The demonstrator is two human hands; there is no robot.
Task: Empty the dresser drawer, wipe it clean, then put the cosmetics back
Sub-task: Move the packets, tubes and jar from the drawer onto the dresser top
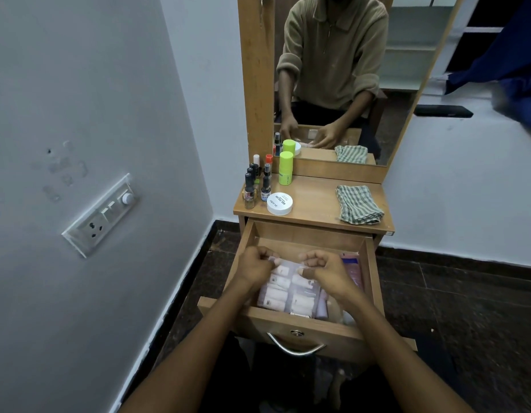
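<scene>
**Lifting the clear pouch out of the drawer**

The dresser (313, 201) stands in the corner with its tall mirror (332, 79) up behind. Its tabletop (315, 198) lies well past the fingers, farther from the person. The drawer (306, 326) is pulled out wide, and both hands are down inside it.

Under the fingers lies a clear pouch (288, 290) full of small white tubes. It takes up most of the drawer floor. Just to the right of the right hand there is something pink (353, 272) by the drawer wall. I cannot tell what it is.

The left hand (255, 266) is curled almost shut, and its fingers (271, 259) pinch the far edge of the pouch. The right hand (324, 268) is curled the same way and nips that same edge beside it. The two hands sit close together with a small gap between them.

I think the pouch is about to come out, so the drawer is only partly emptied. To do it well, both pinches should hold firm and lift together, so the pouch stays flat and nothing slides out. It should rise straight up, clear of the drawer front near the wrists.

Beyond the fingers, the striped cloth (359, 205) waits on the right of the tabletop for wiping. The white jar (279, 203), the green bottle (286, 168) and the little dark bottles (255, 186) stand on the left. The bare wood between them looks like a good spot for the pouch.
</scene>
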